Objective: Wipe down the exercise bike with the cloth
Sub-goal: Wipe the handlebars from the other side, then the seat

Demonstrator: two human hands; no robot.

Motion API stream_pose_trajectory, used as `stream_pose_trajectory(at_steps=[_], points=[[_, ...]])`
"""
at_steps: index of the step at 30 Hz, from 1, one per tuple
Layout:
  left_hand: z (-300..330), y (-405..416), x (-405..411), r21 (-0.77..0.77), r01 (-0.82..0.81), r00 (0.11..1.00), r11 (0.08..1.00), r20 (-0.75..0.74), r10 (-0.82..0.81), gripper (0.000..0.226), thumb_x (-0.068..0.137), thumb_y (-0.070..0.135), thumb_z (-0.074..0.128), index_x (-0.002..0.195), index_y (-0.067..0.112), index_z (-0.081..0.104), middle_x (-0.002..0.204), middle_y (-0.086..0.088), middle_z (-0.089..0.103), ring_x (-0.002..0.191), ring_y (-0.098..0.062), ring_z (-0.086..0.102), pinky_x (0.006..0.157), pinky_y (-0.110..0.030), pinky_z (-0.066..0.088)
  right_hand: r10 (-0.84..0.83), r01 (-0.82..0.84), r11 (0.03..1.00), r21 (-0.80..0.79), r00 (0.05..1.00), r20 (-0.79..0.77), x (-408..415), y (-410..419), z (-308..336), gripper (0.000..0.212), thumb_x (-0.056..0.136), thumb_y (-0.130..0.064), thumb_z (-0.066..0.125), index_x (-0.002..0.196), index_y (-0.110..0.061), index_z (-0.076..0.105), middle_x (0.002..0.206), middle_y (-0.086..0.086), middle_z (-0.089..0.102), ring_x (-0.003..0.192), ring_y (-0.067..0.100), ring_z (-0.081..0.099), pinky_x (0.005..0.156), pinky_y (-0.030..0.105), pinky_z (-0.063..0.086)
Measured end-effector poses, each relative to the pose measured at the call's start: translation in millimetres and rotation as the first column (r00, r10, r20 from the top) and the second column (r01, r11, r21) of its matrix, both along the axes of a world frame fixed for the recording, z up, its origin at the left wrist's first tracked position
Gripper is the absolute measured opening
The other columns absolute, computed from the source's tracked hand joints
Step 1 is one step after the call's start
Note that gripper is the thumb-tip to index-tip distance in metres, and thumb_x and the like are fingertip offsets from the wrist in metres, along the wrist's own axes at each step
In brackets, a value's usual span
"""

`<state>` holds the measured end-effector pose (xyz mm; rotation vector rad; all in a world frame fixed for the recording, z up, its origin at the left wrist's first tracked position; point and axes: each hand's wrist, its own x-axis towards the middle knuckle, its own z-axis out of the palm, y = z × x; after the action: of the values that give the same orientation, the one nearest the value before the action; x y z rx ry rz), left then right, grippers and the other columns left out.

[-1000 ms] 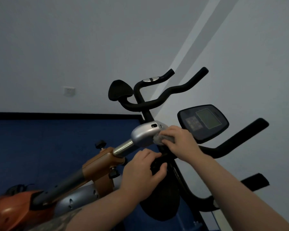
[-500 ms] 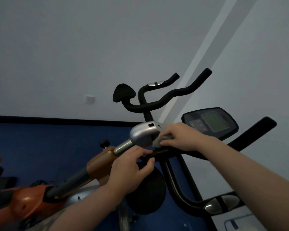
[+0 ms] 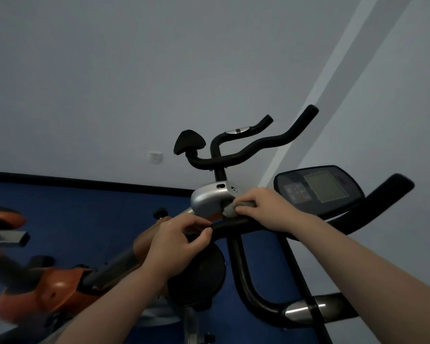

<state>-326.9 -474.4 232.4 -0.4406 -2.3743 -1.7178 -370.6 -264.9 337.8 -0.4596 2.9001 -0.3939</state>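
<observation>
The exercise bike fills the middle of the view, with an orange frame (image 3: 60, 291), a silver stem cover (image 3: 209, 198), black handlebars (image 3: 236, 223) and a console screen (image 3: 320, 188). My right hand (image 3: 266, 209) grips a small grey cloth (image 3: 230, 209) and presses it against the underside of the silver cover, just above the black bar. My left hand (image 3: 179, 242) curls round the end of the black handlebar below the cover, thumb and fingers pinching it.
A second set of black handlebars (image 3: 246, 150) rises behind. A lower bar with a silver sensor grip (image 3: 301, 309) curves at the bottom right. Blue floor (image 3: 85, 209) and a pale wall with a socket (image 3: 155, 157) lie beyond. Another machine's part (image 3: 3, 219) shows at the left edge.
The view has tilted and shifted, so the bike sits lower and to the right. My right hand has slid the cloth under the silver cover. My left hand keeps its grip on the bar.
</observation>
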Motion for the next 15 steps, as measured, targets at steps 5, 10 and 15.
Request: stream_pose_trajectory(at_steps=[5, 10, 15], points=[[0.8, -0.1, -1.5, 0.004, 0.005, 1.0, 1.0, 0.011, -0.005, 0.016, 0.078, 0.042, 0.063, 0.092, 0.038, 0.071, 0.087, 0.024, 0.068, 0.084, 0.003, 0.065, 0.072, -0.007, 0.046, 0.013, -0.012, 1.0, 0.018, 0.999, -0.041, -7.0, -8.4, -0.1, 0.018, 0.088, -0.029, 0.067, 0.105, -0.03, 0.074, 0.096, -0.009, 0.066, 0.093, 0.012, 0.058, 0.08, 0.028, 0.044], [1.2, -1.4, -2.1, 0.007, 0.034, 0.999, 0.999, 0.031, -0.034, 0.026, 0.076, 0.053, 0.058, 0.095, 0.04, 0.069, 0.09, 0.026, 0.067, 0.088, 0.002, 0.065, 0.076, -0.02, 0.054, -0.143, 0.138, 0.99, -0.035, 0.954, -0.264, -10.2, -32.9, -15.7, 0.011, 0.083, -0.029, 0.07, 0.09, -0.023, 0.077, 0.083, -0.001, 0.066, 0.082, 0.014, 0.059, 0.068, 0.027, 0.042], [-1.0, -3.2, -4.2, 0.004, 0.085, 0.996, 0.996, 0.033, -0.085, 0.025, 0.077, 0.052, 0.057, 0.097, 0.041, 0.067, 0.095, 0.025, 0.066, 0.091, 0.002, 0.063, 0.077, -0.028, 0.055, -0.16, 0.161, 0.986, -0.042, 0.987, 0.028, -10.4, -15.0, 0.1, 0.021, 0.073, -0.032, 0.082, 0.094, -0.033, 0.076, 0.087, -0.013, 0.066, 0.083, 0.003, 0.059, 0.071, 0.018, 0.043]])
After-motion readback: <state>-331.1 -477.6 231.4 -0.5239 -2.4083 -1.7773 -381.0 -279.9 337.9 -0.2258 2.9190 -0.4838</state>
